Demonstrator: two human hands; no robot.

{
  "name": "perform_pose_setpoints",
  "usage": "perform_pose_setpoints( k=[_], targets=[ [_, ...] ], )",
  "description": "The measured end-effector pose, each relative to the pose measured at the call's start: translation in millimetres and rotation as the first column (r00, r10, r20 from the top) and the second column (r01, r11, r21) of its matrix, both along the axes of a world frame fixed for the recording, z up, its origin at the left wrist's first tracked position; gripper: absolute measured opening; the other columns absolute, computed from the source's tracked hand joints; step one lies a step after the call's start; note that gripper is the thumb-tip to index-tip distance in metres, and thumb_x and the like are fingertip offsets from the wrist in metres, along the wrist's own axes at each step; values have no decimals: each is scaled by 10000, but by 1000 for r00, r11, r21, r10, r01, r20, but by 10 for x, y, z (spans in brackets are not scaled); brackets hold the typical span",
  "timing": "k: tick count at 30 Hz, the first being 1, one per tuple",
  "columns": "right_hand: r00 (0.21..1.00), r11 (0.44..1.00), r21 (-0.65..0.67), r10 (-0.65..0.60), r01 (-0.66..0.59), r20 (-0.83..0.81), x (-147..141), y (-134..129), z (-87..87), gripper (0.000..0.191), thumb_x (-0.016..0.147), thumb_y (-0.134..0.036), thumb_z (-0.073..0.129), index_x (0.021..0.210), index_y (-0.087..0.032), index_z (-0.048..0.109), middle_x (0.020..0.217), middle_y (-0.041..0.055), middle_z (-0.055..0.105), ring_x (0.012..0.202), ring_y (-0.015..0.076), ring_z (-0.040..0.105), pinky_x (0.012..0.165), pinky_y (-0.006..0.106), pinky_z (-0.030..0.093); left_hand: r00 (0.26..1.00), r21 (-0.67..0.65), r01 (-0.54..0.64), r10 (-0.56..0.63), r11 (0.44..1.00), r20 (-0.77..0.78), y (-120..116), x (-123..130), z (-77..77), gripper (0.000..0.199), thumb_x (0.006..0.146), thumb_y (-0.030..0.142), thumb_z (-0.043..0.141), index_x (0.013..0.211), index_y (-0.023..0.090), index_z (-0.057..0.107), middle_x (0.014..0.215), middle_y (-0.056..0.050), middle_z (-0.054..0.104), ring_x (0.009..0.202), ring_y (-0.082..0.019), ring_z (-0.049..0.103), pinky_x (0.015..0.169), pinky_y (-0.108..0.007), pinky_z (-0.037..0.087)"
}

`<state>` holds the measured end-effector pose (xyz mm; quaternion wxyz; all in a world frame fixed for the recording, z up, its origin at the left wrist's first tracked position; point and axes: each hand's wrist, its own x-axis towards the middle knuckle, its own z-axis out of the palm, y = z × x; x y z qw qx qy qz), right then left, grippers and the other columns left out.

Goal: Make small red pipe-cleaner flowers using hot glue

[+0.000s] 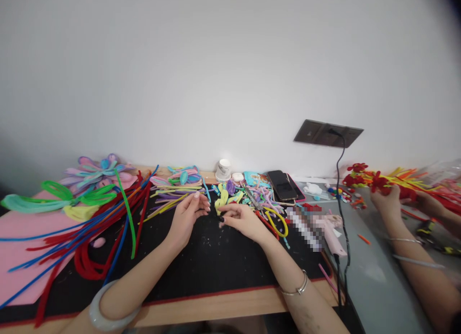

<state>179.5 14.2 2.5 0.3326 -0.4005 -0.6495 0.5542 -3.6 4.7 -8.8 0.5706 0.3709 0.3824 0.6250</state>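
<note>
My left hand (187, 216) is above the black mat (216, 266), its fingers curled inward and the thumb up. Just past its fingertips is a short light-blue pipe cleaner (207, 190); whether they touch it is unclear. Facing it, my right hand (245, 222) has its fingers bent and thumb close to the index finger. A yellow looped pipe cleaner (221, 199) shows right by that fingertip. Anything small pinched in either hand is hidden. Behind the hands lie a row of cut pipe cleaners (173, 197) and a heap of pastel pieces (264, 199).
Red and blue pipe cleaners (104, 218) and a green looped shape (95, 194) lie at left. A paper cup (224, 168), phone (281, 184) and pink glue gun (332, 234) with a cable stand around. At right, another person's hands (387, 204) hold red fuzzy pieces.
</note>
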Motion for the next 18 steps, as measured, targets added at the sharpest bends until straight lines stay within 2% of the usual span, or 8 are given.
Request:
perform_pose_setpoints(
  k=[3,6,8,10,12,14,16,18],
  targets=[
    [996,997,-26,80,-79,43,20,-11,14,171,768,-265,623,773,-115,704,447,-44,527,401,59,413,434,194,271,1000,-18,8,-8,1000,24,5,-2,-5,296,793,432,604,811,140,647,744,-32,649,667,-128,608,609,-233,485],
    [978,996,-84,-18,1,-206,44,-3,57,187,755,-311,659,688,-137,670,450,-52,472,392,51,349,402,191,224,999,-48,13,-11,999,43,9,-2,-1,332,784,444,609,849,122,657,781,-68,682,686,-152,630,622,-253,494],
    [881,986,-157,-124,58,-457,67,16,95,178,720,-327,702,684,-163,640,549,-31,517,437,61,366,389,183,224,999,-58,16,-13,998,46,6,-4,6,350,779,449,611,869,115,662,803,-84,693,694,-159,637,628,-260,495],
    [740,973,-210,-207,91,-640,107,44,132,175,683,-304,737,672,-183,610,704,-1,578,522,78,421,392,174,257,999,-63,19,-16,998,47,0,-9,15,360,778,451,610,884,112,666,814,-89,699,696,-159,638,631,-260,494],
    [635,961,-258,-263,104,-726,160,82,154,162,679,-269,736,658,-193,594,833,17,614,597,90,460,413,172,312,999,-67,22,-18,998,51,-6,-16,23,365,780,450,607,897,109,668,819,-92,702,696,-160,635,632,-260,494],
    [576,944,-313,-312,101,-755,208,121,151,135,712,-259,701,660,-200,591,828,16,633,590,91,461,436,175,355,998,-67,38,-34,997,60,-7,-21,26,366,792,445,591,919,109,667,841,-99,706,707,-163,636,642,-266,495],
    [577,933,-343,-342,112,-742,225,147,123,102,742,-276,669,704,-200,613,794,15,646,550,84,448,434,175,368,994,-66,95,-91,993,68,-4,-20,20,373,811,442,565,955,113,666,870,-105,710,724,-174,641,655,-277,497],
    [656,934,-325,-338,147,-675,200,150,82,118,759,-307,654,789,-193,641,801,26,661,529,80,454,429,176,374,981,-67,183,-179,981,72,-3,-11,9,394,827,448,537,996,115,663,889,-112,711,736,-189,647,669,-296,499]
  ],
)
